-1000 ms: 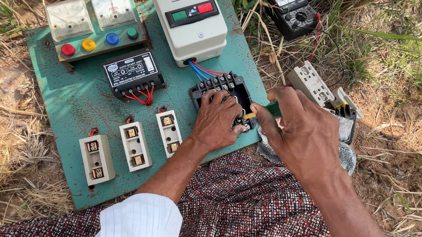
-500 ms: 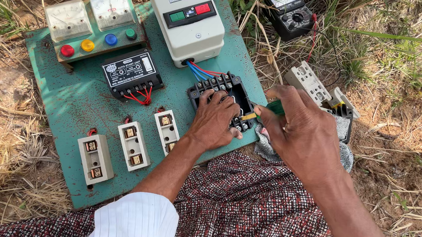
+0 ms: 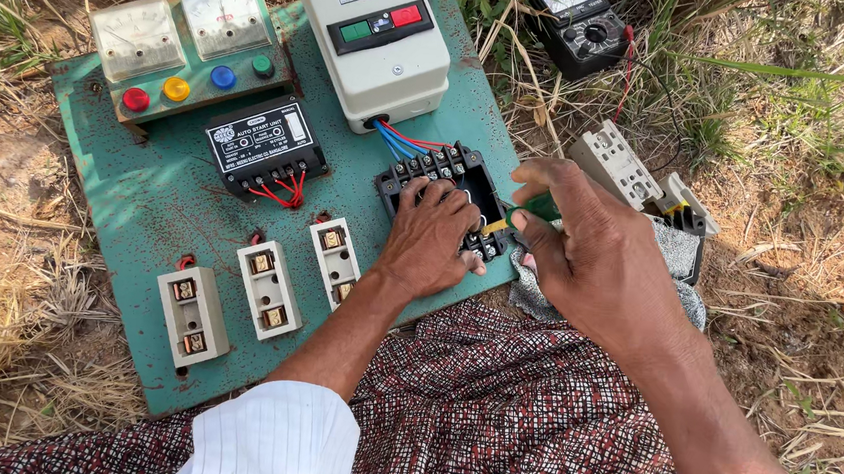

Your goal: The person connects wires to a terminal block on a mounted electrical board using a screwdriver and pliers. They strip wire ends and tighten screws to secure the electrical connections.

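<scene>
Green panel board (image 3: 141,235) lies flat on dry ground. Black terminal block (image 3: 445,194) sits near the board's right edge, just below the cream starter box (image 3: 372,38), with red and blue wires running between the two.

Left hand (image 3: 432,238): palm down on the block, fingers spread over its lower terminal row, pressing rather than gripping; no object enclosed.

Right hand (image 3: 592,250): grip clenched around a green-handled screwdriver (image 3: 534,211). Only a short part of the handle shows; the tip is hidden by the left fingers.

Key relation: the block lies to the left of the right hand's grip. The screwdriver's long axis runs roughly right to left, pointing at the block's lower right corner. The left hand is nearer, already touching.

Off the board's right edge: black multimeter (image 3: 579,24), grey cover piece (image 3: 613,167).
</scene>
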